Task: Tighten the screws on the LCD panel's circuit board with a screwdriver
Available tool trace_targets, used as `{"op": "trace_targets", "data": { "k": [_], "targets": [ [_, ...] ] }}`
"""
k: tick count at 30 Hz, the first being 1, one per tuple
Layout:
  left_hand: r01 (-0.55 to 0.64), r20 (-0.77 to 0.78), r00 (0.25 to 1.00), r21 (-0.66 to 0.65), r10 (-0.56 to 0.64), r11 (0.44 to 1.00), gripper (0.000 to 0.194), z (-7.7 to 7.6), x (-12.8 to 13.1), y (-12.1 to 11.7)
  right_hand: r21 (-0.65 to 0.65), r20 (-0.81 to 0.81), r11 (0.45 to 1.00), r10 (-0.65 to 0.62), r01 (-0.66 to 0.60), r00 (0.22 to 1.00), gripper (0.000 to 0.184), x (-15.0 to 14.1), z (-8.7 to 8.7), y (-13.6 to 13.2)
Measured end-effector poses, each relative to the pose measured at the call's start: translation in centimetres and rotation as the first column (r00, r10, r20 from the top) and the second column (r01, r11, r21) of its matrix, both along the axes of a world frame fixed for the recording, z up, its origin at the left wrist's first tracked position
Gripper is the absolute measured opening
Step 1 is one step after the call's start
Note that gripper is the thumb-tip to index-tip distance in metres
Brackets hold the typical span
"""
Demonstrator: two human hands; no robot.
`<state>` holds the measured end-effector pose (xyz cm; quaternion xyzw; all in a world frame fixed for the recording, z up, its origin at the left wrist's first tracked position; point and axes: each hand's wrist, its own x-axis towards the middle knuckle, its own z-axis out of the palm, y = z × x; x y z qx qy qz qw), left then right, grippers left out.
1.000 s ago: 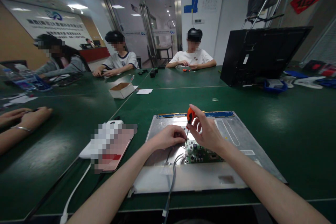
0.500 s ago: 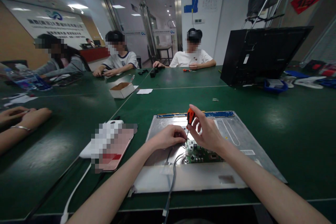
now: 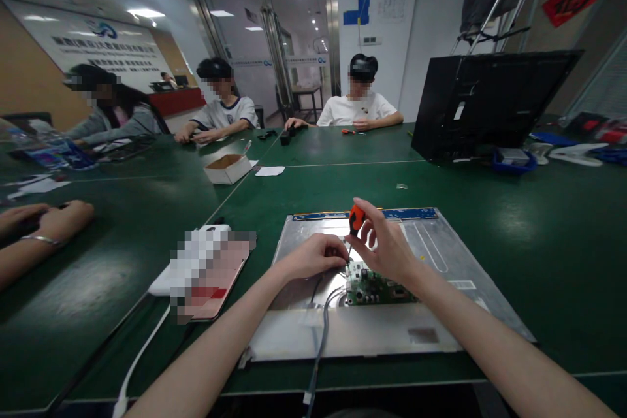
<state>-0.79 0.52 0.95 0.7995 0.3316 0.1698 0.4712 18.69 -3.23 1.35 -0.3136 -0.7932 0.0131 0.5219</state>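
Orange-and-black screwdriver (image 3: pixel 357 218) sits pinched in the right hand (image 3: pixel 386 245), tip down at the green circuit board's (image 3: pixel 375 287) corner; the left hand's (image 3: pixel 316 256) fingertips bunch together beside it, any grip hidden.

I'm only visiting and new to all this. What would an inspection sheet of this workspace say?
Surface: dark green tabletop with pale seam lines.
Work things: green circuit board on flat silver metal panel; orange-and-black screwdriver, tip near the board's far left corner.
Clutter: open white cardboard box; flat pink slab against a white one, both partly pixelated.
Hands: right hand grips the screwdriver; left hand is by its tip, hold unclear.
Cables: grey cable crosses the panel's near edge; white cable beside it, left.
Surroundings: large black screen-like unit; seated people beyond.
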Motion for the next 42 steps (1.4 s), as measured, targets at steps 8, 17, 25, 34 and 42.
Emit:
{"op": "trace_targets", "data": {
  "k": [8, 17, 25, 34, 42],
  "targets": [
    [-0.004, -0.018, 1.000, 0.009, 0.004, 1.000, 0.005, 0.20, 0.06, -0.06, -0.015, -0.007, 1.000, 0.001, -0.001, 1.000, 0.068, -0.15, 0.19, -0.12],
    [-0.008, -0.018, 1.000, 0.012, 0.008, 1.000, 0.007, 0.22, 0.14, -0.05, -0.013, 0.018, 1.000, -0.009, 0.010, 1.000, 0.067, 0.10, -0.11, 0.05],
    [-0.023, -0.008, 1.000, -0.004, 0.023, 1.000, 0.007, 0.11, 0.13, -0.10, -0.032, 0.023, 0.999, -0.003, 0.004, 1.000, 0.070, -0.04, 0.18, -0.24],
    [-0.029, -0.042, 0.999, 0.004, 0.029, 1.000, 0.006, 0.22, 0.10, -0.13, -0.012, 0.027, 1.000, -0.011, 0.011, 1.000, 0.070, 0.18, -0.08, 0.21],
    [-0.018, -0.008, 1.000, 0.001, 0.018, 1.000, 0.006, 0.04, 0.08, -0.09, -0.038, 0.024, 0.999, -0.003, 0.004, 1.000, 0.068, 0.01, 0.14, -0.10]
  ]
}}
